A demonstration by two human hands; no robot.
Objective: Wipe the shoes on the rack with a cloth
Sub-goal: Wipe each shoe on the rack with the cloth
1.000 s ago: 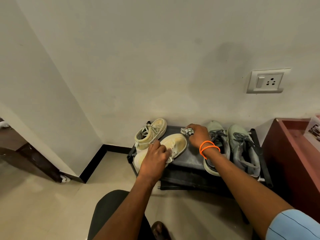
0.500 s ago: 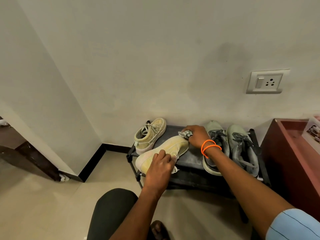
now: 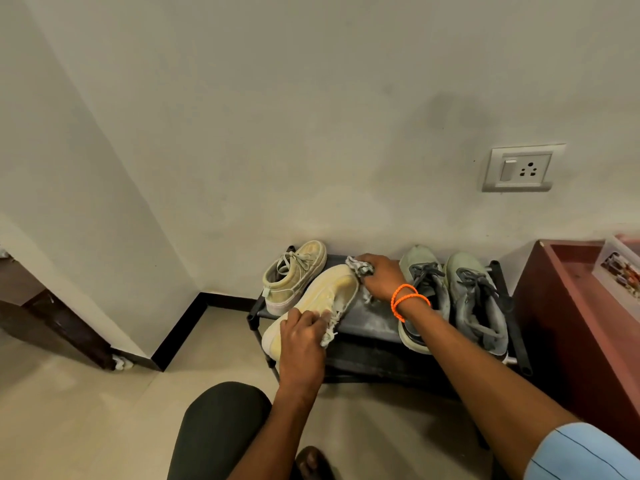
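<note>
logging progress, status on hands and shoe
Left hand grips cream shoe, tilted at rack edge. Right hand holds cloth at toe. Nothing blocking.

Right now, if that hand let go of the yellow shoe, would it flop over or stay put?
The yellow shoe would probably tip: it lies tilted, heel overhanging the rack edge, steadied by the left hand. It looks fairly stiff, keeping its shape. The cloth looks floppy, bunched in the right hand.
</note>
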